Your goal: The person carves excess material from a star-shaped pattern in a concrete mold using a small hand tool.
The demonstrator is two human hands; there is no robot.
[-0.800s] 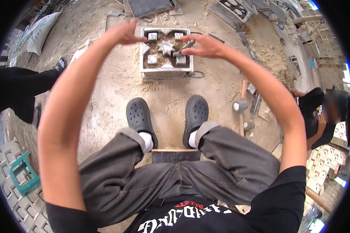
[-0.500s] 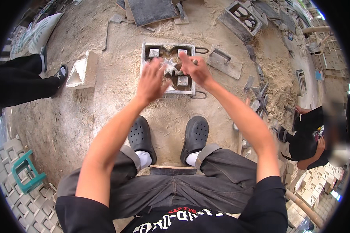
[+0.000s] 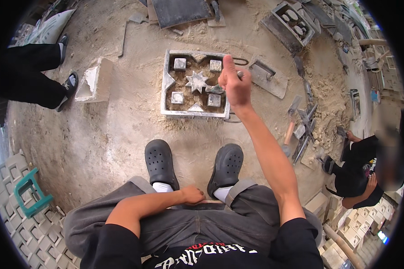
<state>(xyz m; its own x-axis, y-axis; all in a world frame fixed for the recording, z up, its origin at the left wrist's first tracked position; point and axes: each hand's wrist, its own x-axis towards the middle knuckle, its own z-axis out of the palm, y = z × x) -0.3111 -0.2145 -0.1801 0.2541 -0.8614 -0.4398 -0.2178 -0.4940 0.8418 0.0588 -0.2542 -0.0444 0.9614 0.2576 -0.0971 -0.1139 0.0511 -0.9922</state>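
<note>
A square metal mould (image 3: 165,101) lies on the ground ahead of me, with four blocks near its corners and a star-shaped piece (image 3: 196,81) in the middle. Sandy material fills the gaps between them. At the mould's right side, my right hand (image 3: 235,87) is closed round the handle of a small trowel, thumb on top; its blade (image 3: 214,89) reaches over the lower right block (image 3: 214,100). My left hand (image 3: 193,195) is drawn back between my knees, fingers curled at the front edge of the low stool (image 3: 206,206) under me.
A flat float (image 3: 268,80) lies right of the mould, near a hammer (image 3: 289,132) and heaped sand (image 3: 330,107). A pale broken block (image 3: 94,80) stands left, beside a standing person's foot (image 3: 70,84). Another person (image 3: 361,166) crouches at right. A green stool (image 3: 31,193) stands at lower left.
My left hand has left the mould and come back to the stool between my knees. My right hand, still gripping the trowel, has shifted slightly right. The mould's inside is now uncovered.
</note>
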